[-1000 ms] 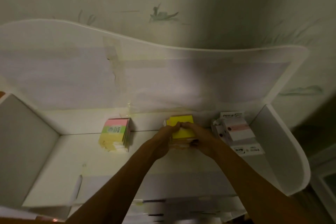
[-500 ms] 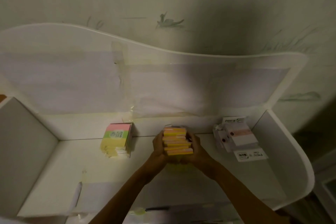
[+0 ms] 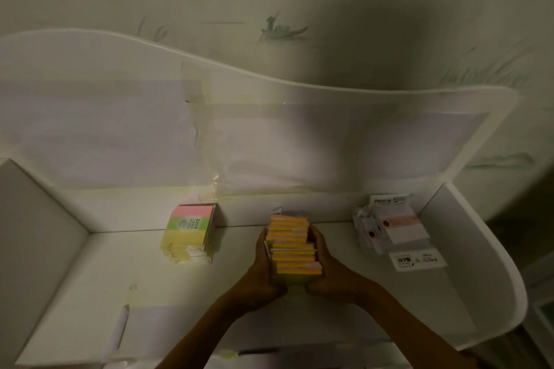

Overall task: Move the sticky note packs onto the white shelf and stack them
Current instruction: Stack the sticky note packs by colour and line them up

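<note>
Both hands squeeze the yellow packs point(image 3: 292, 244) from each side, left hand point(image 3: 260, 272) and right hand point(image 3: 325, 269), fingers curled round the pile so it won't slide apart. It sits mid shelf point(image 3: 90, 278), between another pile point(image 3: 190, 232) and white packs point(image 3: 389, 226)

White shelf point(image 3: 90, 293), pink-green-yellow pack point(image 3: 190, 234), yellow-pink packs point(image 3: 292, 246), white packets point(image 3: 392, 228)
</note>
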`<state>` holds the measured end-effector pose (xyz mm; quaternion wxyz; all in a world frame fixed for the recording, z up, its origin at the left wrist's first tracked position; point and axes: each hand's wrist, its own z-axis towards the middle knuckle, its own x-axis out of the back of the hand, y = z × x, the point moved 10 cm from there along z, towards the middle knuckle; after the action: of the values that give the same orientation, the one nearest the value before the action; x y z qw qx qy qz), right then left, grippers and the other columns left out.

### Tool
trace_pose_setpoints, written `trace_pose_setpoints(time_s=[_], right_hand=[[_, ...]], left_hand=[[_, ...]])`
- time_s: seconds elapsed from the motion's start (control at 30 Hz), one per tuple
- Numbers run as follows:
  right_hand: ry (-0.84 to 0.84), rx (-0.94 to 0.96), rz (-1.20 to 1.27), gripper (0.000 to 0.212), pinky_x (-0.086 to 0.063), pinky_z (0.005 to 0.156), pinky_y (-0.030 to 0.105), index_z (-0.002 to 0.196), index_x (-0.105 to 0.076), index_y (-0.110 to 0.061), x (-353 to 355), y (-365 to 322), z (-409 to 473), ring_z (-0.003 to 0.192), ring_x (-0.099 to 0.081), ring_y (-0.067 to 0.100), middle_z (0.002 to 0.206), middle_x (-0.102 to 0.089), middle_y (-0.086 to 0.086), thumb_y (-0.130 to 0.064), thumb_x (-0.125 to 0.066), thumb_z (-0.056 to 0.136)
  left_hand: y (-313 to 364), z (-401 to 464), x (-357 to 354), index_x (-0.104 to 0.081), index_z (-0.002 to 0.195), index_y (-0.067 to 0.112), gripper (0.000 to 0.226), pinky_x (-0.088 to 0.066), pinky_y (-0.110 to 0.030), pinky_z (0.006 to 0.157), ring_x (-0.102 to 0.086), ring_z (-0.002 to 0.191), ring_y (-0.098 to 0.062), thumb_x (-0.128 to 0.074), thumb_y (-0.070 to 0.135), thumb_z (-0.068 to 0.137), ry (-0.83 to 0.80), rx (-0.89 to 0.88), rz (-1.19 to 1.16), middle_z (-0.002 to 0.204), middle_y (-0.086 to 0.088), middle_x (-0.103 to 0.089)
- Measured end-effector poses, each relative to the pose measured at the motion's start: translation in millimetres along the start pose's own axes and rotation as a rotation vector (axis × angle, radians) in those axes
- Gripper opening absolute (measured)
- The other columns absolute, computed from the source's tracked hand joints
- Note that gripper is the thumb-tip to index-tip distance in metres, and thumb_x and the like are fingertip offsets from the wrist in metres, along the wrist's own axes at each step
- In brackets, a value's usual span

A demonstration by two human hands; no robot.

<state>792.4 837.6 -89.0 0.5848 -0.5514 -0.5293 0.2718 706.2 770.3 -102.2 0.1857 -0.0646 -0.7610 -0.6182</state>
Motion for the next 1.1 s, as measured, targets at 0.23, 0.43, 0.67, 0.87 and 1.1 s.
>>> trace_pose_setpoints(time_s=[0.23, 0.43, 0.67, 0.87, 1.1], right_hand=[[0.061, 0.038, -0.049, 0.113, -0.028, 0.101, 0.002, 0.138, 0.018, -0.022, 4, 1, 19, 0.125, -0.031, -0.025, 0.143, -0.023, -0.015, -0.008, -0.069, 0.068], [-0.011, 0.067, -0.080, 0.112, -0.026, 0.103, 0.002, 0.136, 0.023, -0.022, 0, 4, 24, 0.128, -0.024, -0.026, 0.145, -0.016, -0.015, 0.009, -0.063, 0.072], [-0.036, 0.052, -0.065, 0.113, -0.025, 0.104, 0.002, 0.134, 0.027, -0.017, 1, 2, 29, 0.138, -0.023, 0.002, 0.147, -0.017, -0.003, -0.001, -0.066, 0.073], [-0.095, -0.096, 0.216, 0.105, -0.053, 0.088, 0.027, 0.151, -0.015, -0.027, 7, -8, 27, 0.130, -0.047, 0.016, 0.145, -0.045, -0.003, 0.010, -0.072, 0.071], [-0.023, -0.320, 0.630, 0.033, -0.047, 0.098, 0.036, 0.120, -0.063, -0.008, 4, -15, 39, 0.103, -0.064, 0.021, 0.122, -0.066, 0.011, -0.012, -0.061, 0.086]], left_hand=[[0, 20, -4, -0.004, 0.151, 0.007, 0.094, -0.003, 0.002, 0.107, -0.009, 0.143, -0.008, -0.061, 0.006, 0.076, -0.106, -0.089, 0.255, 0.157, -0.003, -0.004], [0, 24, 9, 0.000, 0.151, 0.010, 0.101, 0.005, 0.008, 0.099, 0.004, 0.136, 0.001, -0.064, 0.019, 0.074, -0.082, -0.071, 0.310, 0.155, 0.002, 0.008], [12, 21, 18, -0.008, 0.139, 0.036, 0.086, -0.012, -0.013, 0.111, -0.012, 0.138, -0.008, -0.067, 0.011, 0.082, -0.082, -0.071, 0.278, 0.143, 0.010, -0.009], [20, 2, 37, -0.050, 0.123, 0.031, 0.060, -0.055, -0.029, 0.088, -0.060, 0.112, -0.011, -0.071, -0.001, 0.077, -0.038, 0.116, -0.243, 0.118, 0.014, -0.063], [10, -10, 51, -0.064, 0.113, 0.010, 0.031, -0.051, -0.035, 0.087, -0.065, 0.095, -0.025, -0.067, 0.022, 0.085, 0.090, 0.492, -0.629, 0.104, -0.011, -0.070]])
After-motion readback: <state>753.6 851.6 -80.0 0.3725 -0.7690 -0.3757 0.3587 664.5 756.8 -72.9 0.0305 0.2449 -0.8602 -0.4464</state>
